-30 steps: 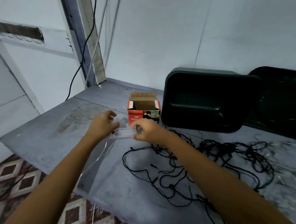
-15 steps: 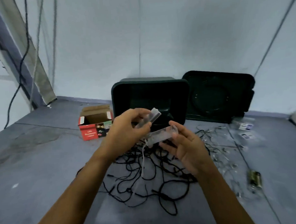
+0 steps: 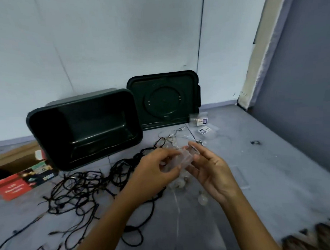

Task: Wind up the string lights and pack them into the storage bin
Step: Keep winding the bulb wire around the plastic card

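A tangle of black string lights (image 3: 82, 191) sprawls over the grey surface at lower left. My left hand (image 3: 154, 172) and my right hand (image 3: 210, 170) together hold a clear plastic battery box (image 3: 186, 156) above a second strand of clear-wire lights with small round bulbs (image 3: 202, 199). A thin clear wire hangs down from the box. The dark green storage bin (image 3: 85, 127) lies tipped on its side behind the black tangle, its opening facing me, nothing inside.
The bin's dark lid (image 3: 164, 100) leans against the back wall. A red cardboard lights box (image 3: 22, 174) lies open at far left. Small plastic packets (image 3: 202, 125) lie right of the lid. A grey wall rises along the right side.
The view has swung right, so the bin and red box sit further left. Both hands brought the clear box pieces closer together and lower over the clear strand.
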`<state>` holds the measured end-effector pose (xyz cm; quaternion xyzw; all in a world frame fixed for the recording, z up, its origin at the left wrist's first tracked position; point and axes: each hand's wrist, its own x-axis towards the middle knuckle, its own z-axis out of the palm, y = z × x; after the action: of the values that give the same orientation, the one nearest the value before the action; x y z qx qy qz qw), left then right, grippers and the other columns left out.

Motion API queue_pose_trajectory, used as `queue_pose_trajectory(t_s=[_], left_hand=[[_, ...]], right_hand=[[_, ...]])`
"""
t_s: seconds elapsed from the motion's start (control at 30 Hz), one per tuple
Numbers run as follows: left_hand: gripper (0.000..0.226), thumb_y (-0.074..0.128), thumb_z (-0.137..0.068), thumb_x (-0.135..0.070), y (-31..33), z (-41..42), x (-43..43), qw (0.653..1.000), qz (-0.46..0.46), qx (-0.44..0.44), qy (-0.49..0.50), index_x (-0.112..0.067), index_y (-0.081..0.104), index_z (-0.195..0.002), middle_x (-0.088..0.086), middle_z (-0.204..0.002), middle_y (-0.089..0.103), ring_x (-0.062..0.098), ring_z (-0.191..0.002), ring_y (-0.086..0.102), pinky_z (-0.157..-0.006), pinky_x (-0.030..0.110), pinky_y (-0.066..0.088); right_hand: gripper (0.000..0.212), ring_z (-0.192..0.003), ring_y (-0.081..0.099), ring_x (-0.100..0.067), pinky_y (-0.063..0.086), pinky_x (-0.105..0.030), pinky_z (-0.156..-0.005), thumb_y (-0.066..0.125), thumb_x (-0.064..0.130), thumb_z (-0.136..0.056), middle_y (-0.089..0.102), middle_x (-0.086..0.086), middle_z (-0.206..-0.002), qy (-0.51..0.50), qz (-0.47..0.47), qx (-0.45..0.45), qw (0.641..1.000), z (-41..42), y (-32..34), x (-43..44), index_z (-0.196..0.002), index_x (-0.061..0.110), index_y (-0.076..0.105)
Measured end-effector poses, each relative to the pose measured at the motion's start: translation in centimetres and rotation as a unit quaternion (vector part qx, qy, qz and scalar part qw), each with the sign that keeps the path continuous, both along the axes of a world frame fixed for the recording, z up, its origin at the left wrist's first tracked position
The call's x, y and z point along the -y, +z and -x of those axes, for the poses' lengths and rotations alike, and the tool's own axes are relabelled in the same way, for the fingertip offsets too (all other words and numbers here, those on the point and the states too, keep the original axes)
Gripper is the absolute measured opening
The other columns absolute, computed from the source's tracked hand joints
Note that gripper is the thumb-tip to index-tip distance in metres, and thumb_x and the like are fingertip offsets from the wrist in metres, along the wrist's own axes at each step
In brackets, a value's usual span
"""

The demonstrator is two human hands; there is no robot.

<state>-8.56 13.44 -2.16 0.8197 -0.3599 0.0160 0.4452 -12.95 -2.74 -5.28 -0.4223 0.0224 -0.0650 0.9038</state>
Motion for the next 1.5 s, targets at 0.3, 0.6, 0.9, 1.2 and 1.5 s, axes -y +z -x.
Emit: queue_pose_trajectory(t_s=[0.3, 0.6, 0.9, 1.2, 1.5], left_hand=[[0.030, 0.066, -0.082, -0.028, -0.7, 0.2, 2.0, 1.000, 0.011, 0.014, -0.002, -0.025, 0.063, -0.112, -0.017, -0.100, 0.059, -0.002, -0.094, 0.054, -0.077, 0.015, 0.047], [0.038, 0.058, -0.084, -0.032, -1.9, 0.0, 2.3, 0.998, 0.029, 0.057, 0.027, -0.014, 0.064, -0.116, -0.013, -0.105, 0.058, 0.002, -0.100, 0.057, -0.084, 0.014, 0.047], [0.038, 0.063, -0.080, -0.046, -2.6, 0.1, 1.9, 0.999, 0.034, -0.016, 0.029, -0.024, 0.066, -0.110, -0.019, -0.102, 0.059, -0.002, -0.096, 0.056, -0.078, 0.021, 0.052], [0.043, 0.070, -0.078, -0.037, -0.9, -1.2, 1.3, 0.992, -0.087, -0.089, -0.012, -0.030, 0.055, -0.118, -0.018, -0.100, 0.060, -0.004, -0.089, 0.058, -0.076, 0.012, 0.048], [0.024, 0.064, -0.084, -0.030, -1.4, 0.7, 0.7, 0.971, 0.001, -0.238, 0.035, -0.014, 0.068, -0.102, 0.000, -0.083, 0.069, 0.005, -0.071, 0.063, -0.068, 0.023, 0.053]], right_hand=[[0.068, -0.100, 0.066, -0.027, 0.056, -0.029, -0.073, 0.092, 0.025, -0.046, 0.068, -0.013, -0.111, 0.015, 0.006, 0.002, 1.000, 0.1, -0.9, 1.6, -0.108, 0.010, 0.067], [0.079, -0.106, 0.064, -0.026, 0.056, -0.030, -0.077, 0.090, 0.035, -0.047, 0.067, -0.012, -0.115, 0.023, 0.041, 0.001, 0.999, -0.3, -1.2, 0.9, -0.117, 0.012, 0.061], [0.078, -0.103, 0.065, -0.029, 0.056, -0.033, -0.075, 0.085, 0.042, -0.055, 0.066, -0.015, -0.116, 0.083, 0.117, -0.027, 0.989, -0.3, -1.4, 2.2, -0.121, 0.010, 0.059], [0.040, -0.076, 0.063, -0.029, 0.056, -0.036, -0.063, 0.054, 0.032, -0.082, 0.063, -0.023, -0.097, 0.122, 0.213, -0.103, 0.964, -0.6, 0.6, 2.1, -0.107, 0.001, 0.056], [0.028, -0.051, 0.061, -0.019, 0.050, -0.024, -0.043, 0.052, 0.027, -0.092, 0.069, -0.013, -0.077, 0.185, 0.411, -0.075, 0.890, 1.4, 1.8, 2.6, -0.099, 0.001, 0.060]])
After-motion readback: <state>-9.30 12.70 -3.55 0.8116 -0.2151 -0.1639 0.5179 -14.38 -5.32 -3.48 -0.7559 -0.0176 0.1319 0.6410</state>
